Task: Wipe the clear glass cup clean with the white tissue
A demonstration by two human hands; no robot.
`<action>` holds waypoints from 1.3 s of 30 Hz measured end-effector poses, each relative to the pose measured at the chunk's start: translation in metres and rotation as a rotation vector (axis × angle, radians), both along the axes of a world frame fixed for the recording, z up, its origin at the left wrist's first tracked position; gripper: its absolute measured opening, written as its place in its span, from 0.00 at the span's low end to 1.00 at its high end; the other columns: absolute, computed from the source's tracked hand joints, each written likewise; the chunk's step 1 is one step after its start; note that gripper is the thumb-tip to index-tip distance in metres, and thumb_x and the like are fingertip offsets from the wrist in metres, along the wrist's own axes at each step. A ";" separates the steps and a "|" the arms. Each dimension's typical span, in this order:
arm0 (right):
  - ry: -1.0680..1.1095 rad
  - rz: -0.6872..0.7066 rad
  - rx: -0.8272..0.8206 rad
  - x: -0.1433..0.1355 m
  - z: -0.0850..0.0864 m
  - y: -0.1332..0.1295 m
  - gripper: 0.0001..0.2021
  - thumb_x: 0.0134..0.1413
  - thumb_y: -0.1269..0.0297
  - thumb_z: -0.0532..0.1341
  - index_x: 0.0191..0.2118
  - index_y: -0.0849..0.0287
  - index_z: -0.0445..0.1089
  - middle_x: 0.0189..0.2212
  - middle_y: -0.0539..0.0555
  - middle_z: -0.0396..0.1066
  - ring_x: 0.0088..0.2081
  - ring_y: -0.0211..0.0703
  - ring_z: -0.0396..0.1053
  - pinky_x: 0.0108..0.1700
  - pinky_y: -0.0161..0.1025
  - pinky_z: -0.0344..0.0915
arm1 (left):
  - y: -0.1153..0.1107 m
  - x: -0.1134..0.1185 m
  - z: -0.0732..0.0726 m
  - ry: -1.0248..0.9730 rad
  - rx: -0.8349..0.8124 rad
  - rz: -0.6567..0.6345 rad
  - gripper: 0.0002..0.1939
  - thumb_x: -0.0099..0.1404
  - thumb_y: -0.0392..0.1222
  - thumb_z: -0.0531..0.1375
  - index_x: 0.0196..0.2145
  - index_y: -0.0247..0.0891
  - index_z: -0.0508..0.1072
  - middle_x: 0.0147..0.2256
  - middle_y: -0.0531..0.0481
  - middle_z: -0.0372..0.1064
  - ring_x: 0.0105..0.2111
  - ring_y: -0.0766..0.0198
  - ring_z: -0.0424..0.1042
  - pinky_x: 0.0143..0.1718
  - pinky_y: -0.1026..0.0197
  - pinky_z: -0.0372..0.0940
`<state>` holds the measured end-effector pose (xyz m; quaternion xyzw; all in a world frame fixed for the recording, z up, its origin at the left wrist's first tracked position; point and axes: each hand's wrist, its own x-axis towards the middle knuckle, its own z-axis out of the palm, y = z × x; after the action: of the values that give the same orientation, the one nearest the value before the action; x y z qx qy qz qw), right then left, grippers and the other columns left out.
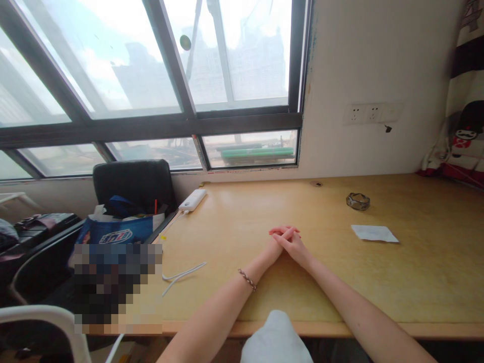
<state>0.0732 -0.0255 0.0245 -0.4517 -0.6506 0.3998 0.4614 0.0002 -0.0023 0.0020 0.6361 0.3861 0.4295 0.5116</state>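
One sheet of white paper (374, 233): laid on the table (434, 292) to the right of the right hand (297, 247), apart from it and about level with the fingertips. Its long axis is run from left to right, the right end slanted slightly toward the person. Any marking on it cannot be made out.

Two bare hands: the left hand (277, 245) and the right hand are brought together above the tabletop, fingers crossed through one another. Each is in contact with the other; the palms are hidden, so how far either is closed, or whether anything is enclosed, cannot be told.

One bracelet (247, 280), braided in look, worn on the left wrist.

One patterned ring-shaped dish (358, 204), placed beyond the paper, forward and right of the right hand; its contents cannot be made out.

One white cable (185, 272), looped left of the left hand; its near part is covered by a pixelated patch.

One white power bank (193, 200), set forward and left of the left hand, its long axis slanted, the plugged end pointed nearer and left.

One blue bag (128, 229), stood farther left on a black chair (132, 181), its lower part masked by pixelation.

One patterned curtain (465, 111), far right of the hands, cut off by the picture's edge.
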 end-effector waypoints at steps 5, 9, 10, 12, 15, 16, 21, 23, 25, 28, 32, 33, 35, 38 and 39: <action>0.000 0.001 0.017 0.001 0.000 0.001 0.13 0.48 0.58 0.53 0.37 0.58 0.68 0.36 0.53 0.67 0.40 0.44 0.64 0.44 0.41 0.60 | 0.001 -0.002 -0.001 -0.061 -0.020 -0.043 0.13 0.61 0.43 0.46 0.34 0.36 0.67 0.36 0.49 0.67 0.40 0.62 0.67 0.37 0.68 0.63; -0.018 0.007 0.049 0.001 -0.001 0.002 0.13 0.49 0.59 0.52 0.36 0.58 0.69 0.35 0.53 0.67 0.40 0.44 0.64 0.44 0.41 0.60 | 0.004 -0.001 -0.007 -0.152 -0.045 -0.034 0.13 0.58 0.47 0.49 0.31 0.38 0.68 0.34 0.49 0.67 0.40 0.60 0.67 0.37 0.65 0.63; -0.028 0.005 0.069 0.001 -0.002 0.001 0.13 0.49 0.59 0.52 0.37 0.58 0.68 0.35 0.54 0.68 0.40 0.44 0.64 0.44 0.41 0.61 | 0.004 0.000 -0.008 -0.180 -0.052 -0.031 0.13 0.58 0.48 0.49 0.31 0.38 0.68 0.33 0.49 0.67 0.39 0.59 0.67 0.36 0.65 0.63; -0.058 -0.029 0.132 -0.002 -0.004 0.000 0.15 0.50 0.60 0.51 0.43 0.58 0.65 0.37 0.55 0.67 0.40 0.44 0.65 0.44 0.42 0.61 | 0.004 0.002 -0.008 -0.231 -0.064 -0.047 0.15 0.57 0.51 0.50 0.31 0.38 0.69 0.31 0.48 0.67 0.36 0.59 0.68 0.35 0.63 0.64; -0.161 -0.158 0.255 -0.005 -0.005 0.000 0.22 0.50 0.61 0.51 0.52 0.58 0.55 0.43 0.58 0.65 0.44 0.46 0.63 0.44 0.45 0.61 | 0.002 0.004 -0.003 -0.323 -0.097 -0.136 0.21 0.58 0.54 0.46 0.39 0.36 0.66 0.30 0.47 0.67 0.31 0.60 0.69 0.31 0.60 0.65; -0.216 -0.203 0.290 -0.004 -0.003 0.001 0.25 0.50 0.60 0.52 0.54 0.59 0.51 0.45 0.60 0.63 0.45 0.47 0.63 0.44 0.45 0.61 | 0.001 0.003 -0.001 -0.357 -0.092 -0.154 0.22 0.59 0.54 0.46 0.43 0.35 0.64 0.32 0.46 0.67 0.30 0.60 0.69 0.31 0.60 0.65; -0.596 -0.520 0.333 0.054 0.011 0.020 0.23 0.52 0.55 0.48 0.54 0.58 0.51 0.46 0.59 0.63 0.34 0.44 0.68 0.34 0.40 0.63 | 0.003 -0.007 -0.002 -0.210 0.007 -0.024 0.20 0.56 0.49 0.54 0.44 0.38 0.62 0.37 0.46 0.66 0.27 0.67 0.69 0.29 0.64 0.65; -0.760 -0.710 0.300 0.098 0.011 0.030 0.20 0.54 0.56 0.46 0.50 0.59 0.56 0.43 0.60 0.65 0.34 0.47 0.67 0.33 0.41 0.61 | 0.006 -0.012 -0.006 -0.104 -0.002 0.026 0.16 0.56 0.48 0.54 0.38 0.36 0.65 0.30 0.49 0.67 0.21 0.70 0.68 0.23 0.66 0.64; -0.878 -0.890 0.266 0.142 0.004 0.037 0.22 0.53 0.55 0.46 0.50 0.64 0.55 0.44 0.65 0.63 0.40 0.54 0.64 0.36 0.45 0.59 | 0.007 -0.013 -0.008 -0.041 0.009 0.053 0.14 0.57 0.49 0.51 0.33 0.35 0.66 0.24 0.52 0.66 0.18 0.71 0.66 0.21 0.67 0.62; -0.981 -1.075 0.049 0.187 -0.013 0.042 0.27 0.52 0.51 0.47 0.50 0.71 0.54 0.42 0.73 0.60 0.43 0.63 0.60 0.38 0.53 0.56 | 0.006 -0.012 -0.005 0.032 0.053 0.063 0.14 0.57 0.48 0.51 0.30 0.34 0.66 0.21 0.52 0.66 0.18 0.71 0.66 0.21 0.68 0.62; -0.956 -1.057 -0.207 0.186 -0.030 0.045 0.29 0.51 0.49 0.46 0.48 0.72 0.57 0.42 0.77 0.58 0.45 0.69 0.57 0.38 0.59 0.53 | 0.001 -0.009 0.002 0.163 0.112 0.079 0.12 0.58 0.47 0.51 0.30 0.34 0.67 0.22 0.52 0.67 0.20 0.70 0.67 0.23 0.68 0.63; -0.937 -0.968 -0.171 0.178 -0.032 0.047 0.28 0.51 0.51 0.47 0.49 0.72 0.56 0.42 0.76 0.59 0.46 0.67 0.57 0.40 0.58 0.53 | -0.001 -0.009 0.002 0.197 0.136 0.078 0.12 0.58 0.46 0.51 0.30 0.35 0.67 0.22 0.52 0.68 0.21 0.70 0.67 0.24 0.68 0.63; -0.852 -0.668 -0.021 0.160 -0.032 0.047 0.25 0.52 0.56 0.49 0.51 0.71 0.54 0.44 0.72 0.59 0.48 0.58 0.58 0.45 0.50 0.54 | -0.003 -0.009 0.003 0.268 0.210 0.077 0.12 0.59 0.45 0.50 0.30 0.35 0.68 0.23 0.52 0.68 0.22 0.70 0.68 0.25 0.68 0.63; -0.661 -0.191 0.148 0.136 -0.029 0.044 0.18 0.54 0.64 0.47 0.49 0.64 0.57 0.44 0.63 0.63 0.46 0.47 0.61 0.46 0.42 0.56 | -0.006 -0.006 0.008 0.387 0.377 0.085 0.09 0.59 0.41 0.50 0.31 0.38 0.69 0.26 0.51 0.70 0.26 0.69 0.68 0.28 0.67 0.63; -0.617 -0.067 0.210 0.129 -0.029 0.041 0.16 0.54 0.65 0.46 0.47 0.63 0.60 0.43 0.61 0.64 0.46 0.45 0.61 0.47 0.42 0.56 | -0.006 -0.003 0.011 0.424 0.432 0.086 0.09 0.59 0.40 0.50 0.32 0.38 0.69 0.28 0.51 0.70 0.28 0.69 0.68 0.29 0.67 0.63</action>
<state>0.2026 0.0155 -0.0043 -0.5225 -0.7822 0.1595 0.2995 -0.0029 -0.0085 0.0135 0.7888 0.4106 0.3805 0.2538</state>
